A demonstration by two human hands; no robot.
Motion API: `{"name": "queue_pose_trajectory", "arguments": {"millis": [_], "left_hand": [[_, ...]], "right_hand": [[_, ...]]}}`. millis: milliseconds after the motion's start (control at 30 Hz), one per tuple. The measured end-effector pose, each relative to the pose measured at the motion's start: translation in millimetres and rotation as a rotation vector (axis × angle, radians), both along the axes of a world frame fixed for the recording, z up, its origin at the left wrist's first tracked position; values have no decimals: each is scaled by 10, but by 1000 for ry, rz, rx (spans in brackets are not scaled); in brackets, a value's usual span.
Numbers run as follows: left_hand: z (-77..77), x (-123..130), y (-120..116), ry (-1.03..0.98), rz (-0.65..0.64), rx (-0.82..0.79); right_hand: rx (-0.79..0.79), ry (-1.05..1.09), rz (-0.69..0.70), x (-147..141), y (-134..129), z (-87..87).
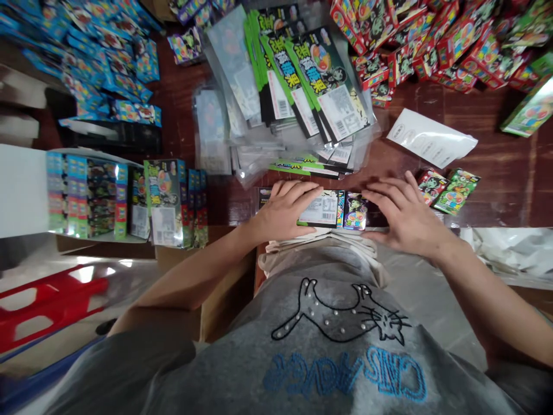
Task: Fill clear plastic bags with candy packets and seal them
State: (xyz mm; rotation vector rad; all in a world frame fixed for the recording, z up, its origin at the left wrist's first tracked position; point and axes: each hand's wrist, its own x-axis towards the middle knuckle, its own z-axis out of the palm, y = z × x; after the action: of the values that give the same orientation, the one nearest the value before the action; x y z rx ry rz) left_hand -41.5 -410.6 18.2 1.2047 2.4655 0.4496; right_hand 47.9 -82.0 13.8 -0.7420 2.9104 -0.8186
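Note:
Flat on the table's near edge lies a black and green card with a white label (pixel 323 208). My left hand (pixel 290 208) rests on its left part, fingers spread. A small purple and black candy box (pixel 355 212) lies at the card's right end, with a strip of blue packaging showing between them. My right hand (pixel 401 213) is palm down just right of the purple box, fingers spread, thumb near the table edge. Beyond its fingertips, a small red box (pixel 432 185) and a green box (pixel 458 191) lie side by side.
Clear sleeves with printed cards (pixel 332 86) are piled ahead. Red boxes (pixel 462 46) fill the back right, blue packets (pixel 103 63) the back left. A white label sheet (pixel 431 138) lies at right. An open carton (pixel 23 190) of filled packs stands at left.

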Motion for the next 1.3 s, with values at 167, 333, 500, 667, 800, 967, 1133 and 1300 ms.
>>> {"name": "queue_pose_trajectory", "arguments": {"millis": [167, 333, 500, 667, 800, 967, 1133, 1300], "left_hand": [[-12, 9, 83, -6, -33, 9], [-39, 11, 84, -11, -41, 49], [-65, 80, 136, 13, 38, 63], [-59, 108, 189, 64, 92, 22], [-60, 70, 206, 60, 71, 57], [-66, 50, 245, 36, 66, 17], [-84, 23, 233, 20, 73, 35], [-94, -18, 196, 14, 30, 126]], "right_hand": [[-29, -28, 61, -66, 37, -48], [-71, -64, 93, -216, 70, -83], [-76, -37, 31, -206, -86, -96], [66, 57, -189, 80, 173, 47], [219, 82, -402, 323, 726, 104], [184, 37, -349, 309, 827, -84], [2, 51, -83, 119, 446, -137], [-158, -11, 157, -111, 312, -95]]}}
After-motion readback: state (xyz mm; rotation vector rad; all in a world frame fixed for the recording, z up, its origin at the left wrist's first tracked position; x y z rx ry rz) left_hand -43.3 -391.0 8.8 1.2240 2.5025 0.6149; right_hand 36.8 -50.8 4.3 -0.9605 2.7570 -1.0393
